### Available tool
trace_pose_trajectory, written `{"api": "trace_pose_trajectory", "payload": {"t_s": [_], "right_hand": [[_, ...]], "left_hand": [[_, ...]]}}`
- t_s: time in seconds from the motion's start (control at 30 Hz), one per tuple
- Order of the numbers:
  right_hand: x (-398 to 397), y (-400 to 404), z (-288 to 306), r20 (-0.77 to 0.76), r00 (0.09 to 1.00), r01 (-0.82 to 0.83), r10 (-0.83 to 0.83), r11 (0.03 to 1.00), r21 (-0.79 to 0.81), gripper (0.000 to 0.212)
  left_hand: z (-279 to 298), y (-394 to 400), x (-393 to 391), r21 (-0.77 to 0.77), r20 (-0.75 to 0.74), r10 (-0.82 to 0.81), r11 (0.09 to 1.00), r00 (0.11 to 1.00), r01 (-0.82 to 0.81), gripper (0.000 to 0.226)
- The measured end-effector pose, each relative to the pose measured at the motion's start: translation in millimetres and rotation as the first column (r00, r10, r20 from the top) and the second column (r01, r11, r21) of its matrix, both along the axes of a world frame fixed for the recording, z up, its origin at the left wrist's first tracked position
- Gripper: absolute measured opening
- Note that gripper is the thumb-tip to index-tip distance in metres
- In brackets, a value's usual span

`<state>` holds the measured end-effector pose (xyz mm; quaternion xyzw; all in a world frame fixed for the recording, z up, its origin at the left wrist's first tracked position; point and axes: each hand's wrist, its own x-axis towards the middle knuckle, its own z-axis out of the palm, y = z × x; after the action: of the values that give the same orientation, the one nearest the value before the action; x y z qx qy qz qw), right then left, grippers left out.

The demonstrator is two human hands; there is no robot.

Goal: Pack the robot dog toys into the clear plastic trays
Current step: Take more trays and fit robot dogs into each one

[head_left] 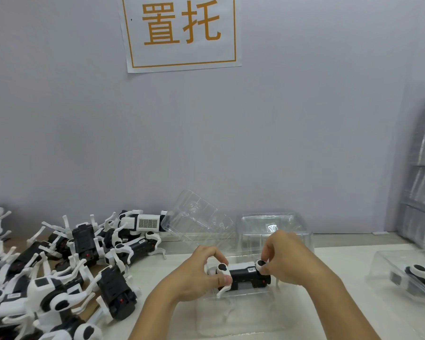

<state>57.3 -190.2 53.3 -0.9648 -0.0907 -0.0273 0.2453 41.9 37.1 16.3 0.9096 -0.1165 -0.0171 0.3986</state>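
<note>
Both hands pinch one robot dog toy (243, 274) by its ends, left hand (201, 273) and right hand (287, 256), over a clear tray (233, 312) near the desk's front edge (seating step, I judge); next, legs must align with the recesses.

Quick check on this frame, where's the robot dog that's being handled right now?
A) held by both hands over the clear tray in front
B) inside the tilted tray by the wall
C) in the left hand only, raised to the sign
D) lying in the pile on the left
A: the left hand and right hand each pinch an end of the robot dog, low over the clear tray in front.
</note>
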Motion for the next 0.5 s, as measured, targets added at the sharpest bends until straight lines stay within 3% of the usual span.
{"api": "trace_pose_trajectory", "payload": {"t_s": [0.17,0.3,0.4,0.5], "right_hand": [[-5,15,-2,0.033,0.989,-0.147,0.145,0.985,0.087,0.025],[-10,44,-11,0.044,0.96,-0.279,0.276,0.953,0.12,0.014],[-8,49,-16,0.058,0.97,-0.244,0.238,0.959,0.145,0.012],[-6,48,-21,0.049,0.978,-0.211,0.205,0.953,0.218,0.017]], "left_hand": [[0,-1,-1,-0.025,-0.004,0.018,1.0,1.0,-0.018,0.041],[-3,2,-2,-0.18,-0.034,-0.019,0.984,0.999,0.013,0.048],[-4,4,-1,-0.426,-0.119,-0.001,0.903,0.993,-0.05,0.035],[-7,1,3,-0.419,-0.12,0.066,0.901,0.991,-0.111,0.036]]}}
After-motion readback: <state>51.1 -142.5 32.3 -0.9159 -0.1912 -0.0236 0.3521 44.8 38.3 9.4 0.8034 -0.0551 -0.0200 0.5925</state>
